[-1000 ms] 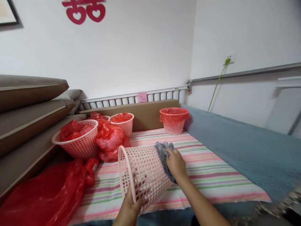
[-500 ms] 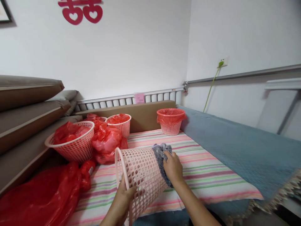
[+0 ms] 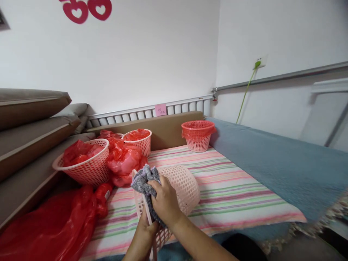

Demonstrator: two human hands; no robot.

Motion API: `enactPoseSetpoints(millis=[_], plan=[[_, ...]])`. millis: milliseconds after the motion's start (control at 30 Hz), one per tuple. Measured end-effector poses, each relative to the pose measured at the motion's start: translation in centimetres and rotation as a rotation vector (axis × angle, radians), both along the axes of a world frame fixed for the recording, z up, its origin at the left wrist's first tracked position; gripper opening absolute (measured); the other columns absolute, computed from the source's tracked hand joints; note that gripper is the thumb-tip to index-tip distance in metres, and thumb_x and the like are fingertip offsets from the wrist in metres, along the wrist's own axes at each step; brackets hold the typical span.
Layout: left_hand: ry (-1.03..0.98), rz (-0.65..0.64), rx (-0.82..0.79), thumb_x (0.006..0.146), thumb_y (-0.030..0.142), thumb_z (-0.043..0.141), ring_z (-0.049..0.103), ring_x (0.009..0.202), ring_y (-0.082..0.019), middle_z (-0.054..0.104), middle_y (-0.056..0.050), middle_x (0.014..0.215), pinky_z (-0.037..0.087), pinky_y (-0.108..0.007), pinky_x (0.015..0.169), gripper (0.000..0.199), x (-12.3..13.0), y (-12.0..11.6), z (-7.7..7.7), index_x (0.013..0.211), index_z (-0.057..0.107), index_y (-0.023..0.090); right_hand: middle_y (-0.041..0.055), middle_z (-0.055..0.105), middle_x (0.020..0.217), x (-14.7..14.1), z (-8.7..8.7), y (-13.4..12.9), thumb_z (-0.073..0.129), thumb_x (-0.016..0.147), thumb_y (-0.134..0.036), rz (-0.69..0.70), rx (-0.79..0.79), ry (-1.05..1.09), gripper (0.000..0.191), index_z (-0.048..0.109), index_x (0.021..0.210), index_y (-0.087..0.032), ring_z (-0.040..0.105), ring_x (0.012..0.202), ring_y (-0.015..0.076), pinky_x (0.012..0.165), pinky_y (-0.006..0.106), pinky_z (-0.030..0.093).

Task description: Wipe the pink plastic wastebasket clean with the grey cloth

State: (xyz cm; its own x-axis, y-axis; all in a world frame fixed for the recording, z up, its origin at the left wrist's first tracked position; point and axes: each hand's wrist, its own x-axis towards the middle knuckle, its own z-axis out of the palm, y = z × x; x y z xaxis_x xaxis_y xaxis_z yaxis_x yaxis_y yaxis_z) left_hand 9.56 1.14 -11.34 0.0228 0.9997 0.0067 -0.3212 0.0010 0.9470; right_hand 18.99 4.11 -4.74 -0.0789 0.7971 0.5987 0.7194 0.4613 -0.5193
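The left hand grips a tapered, perforated pale-pink plastic basket; the right hand clutches fuzzy grey cloth at its rim.

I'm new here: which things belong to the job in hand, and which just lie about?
In use:
gray cloth, in the right hand
tipped basket, held by the left hand

Apparently just lying about:
other baskets
red plastic bags
stacked cushions

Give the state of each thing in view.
Held pink mesh basket: on its side, left hand gripping rim
Grey cloth: bunched in right hand, against basket
Far right basket: upright, red liner over rim
Leftmost basket: red plastic inside
Middle basket: upright, red plastic inside
Front red bag: lying crumpled
Striped cloth: spread out
Green plug: in wall socket
Cushions: stacked
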Motion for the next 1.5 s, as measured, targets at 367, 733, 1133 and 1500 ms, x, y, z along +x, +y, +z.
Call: enactPoseSetpoints(millis=[367, 733, 1133, 1500], plan=[[-0.051, -0.160, -0.004, 0.069, 0.023, 0.074, 0.050, 0.124, -0.032, 0.053, -0.015, 0.137, 0.036, -0.044, 0.106, 0.082, -0.3, -1.1, 0.0, 0.140, 0.034, 0.025, 0.0079, 0.056, 0.097, 13.0, -4.8, 5.0, 0.050, 0.082, -0.015, -0.604, -0.217, -0.164, 0.034, 0.062, 0.112, -0.025, 0.052, 0.092, 0.0212, 0.068, 0.027, 0.038], [-0.069, -0.155, 0.007, 0.065, 0.027, 0.078, 0.051, 0.124, -0.031, 0.060, -0.014, 0.129, 0.034, -0.044, 0.107, 0.079, -0.1, -1.2, -1.3, 0.136, 0.042, 0.024, 0.0073, 0.055, 0.104, 8.1, -3.1, 3.2, 0.053, 0.078, -0.013, -0.403, -0.095, 0.001, 0.034, 0.064, 0.108, -0.025, 0.050, 0.099, 0.0209, 0.084, 0.028, 0.040], [0.026, -0.145, 0.015, 0.062, 0.031, 0.079, 0.057, 0.114, -0.036, 0.067, -0.011, 0.119, 0.046, -0.046, 0.095, 0.058, -0.6, -1.2, -0.8, 0.117, 0.061, 0.023, 0.0051, 0.054, 0.101, 1.0, -0.5, 1.2, 0.057, 0.074, -0.012, -0.055, -0.003, -0.054, 0.039, 0.063, 0.108, -0.030, 0.049, 0.098, 0.0202, 0.085, 0.028, 0.040], [0.025, -0.199, 0.093, 0.067, 0.038, 0.076, 0.053, 0.121, -0.033, 0.058, -0.017, 0.131, 0.035, -0.047, 0.107, 0.084, -0.3, -1.6, -3.1, 0.140, 0.037, 0.023, 0.0081, 0.056, 0.096, 13.7, -5.0, 6.1, 0.049, 0.085, -0.021, -0.636, -0.210, -0.204, 0.031, 0.061, 0.113, -0.024, 0.053, 0.091, 0.0211, 0.069, 0.027, 0.037]])
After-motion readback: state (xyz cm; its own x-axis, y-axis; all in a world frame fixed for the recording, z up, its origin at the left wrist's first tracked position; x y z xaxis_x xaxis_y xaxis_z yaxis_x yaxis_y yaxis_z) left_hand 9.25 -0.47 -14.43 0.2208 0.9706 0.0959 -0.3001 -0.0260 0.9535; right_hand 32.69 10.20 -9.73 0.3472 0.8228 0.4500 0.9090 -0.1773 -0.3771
